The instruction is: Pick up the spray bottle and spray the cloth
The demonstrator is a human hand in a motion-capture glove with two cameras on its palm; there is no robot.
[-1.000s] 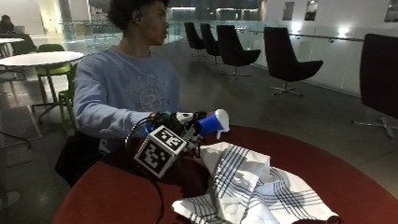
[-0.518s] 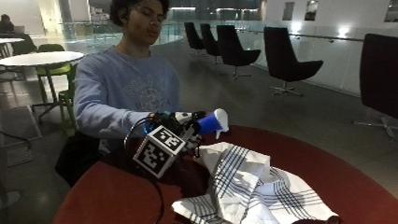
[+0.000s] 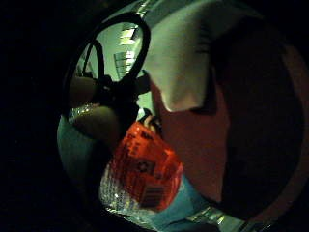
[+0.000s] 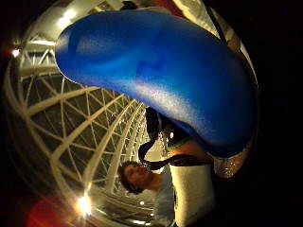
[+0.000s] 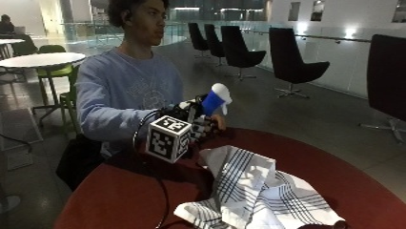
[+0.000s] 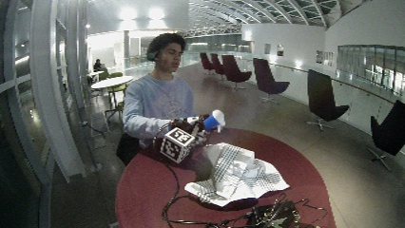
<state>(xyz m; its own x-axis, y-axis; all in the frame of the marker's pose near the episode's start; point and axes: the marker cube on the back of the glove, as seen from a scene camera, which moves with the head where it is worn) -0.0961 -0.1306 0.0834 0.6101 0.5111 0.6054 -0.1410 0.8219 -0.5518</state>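
The spray bottle (image 5: 214, 101) is held in the grip of the gloved right hand (image 5: 193, 125), with fingers curled round its body; it is lifted clear of the red counter (image 5: 120, 195). The bottle's long axis is seen roughly upright, tilted slightly, blue-and-white head on top. The nozzle appears pointed away from the person, toward the far side of the counter, though its exact aim cannot be told.

The cloth (image 5: 260, 195), white with dark stripes, is seen crumpled in a heap on the counter, lying below and beyond the grip, to the side the nozzle faces. Bottle and cloth are apart, not touching. In the little-finger palm view the bottle's orange label (image 3: 145, 166) is seen close to the palm, with a cloth edge (image 3: 181, 58) beyond it over the counter.

Judged: the pickup is done; the nozzle needs tipping down toward the heap before the trigger is squeezed. The bare hand is not clearly seen.

Containers: only the bottle; its fill level cannot be told.
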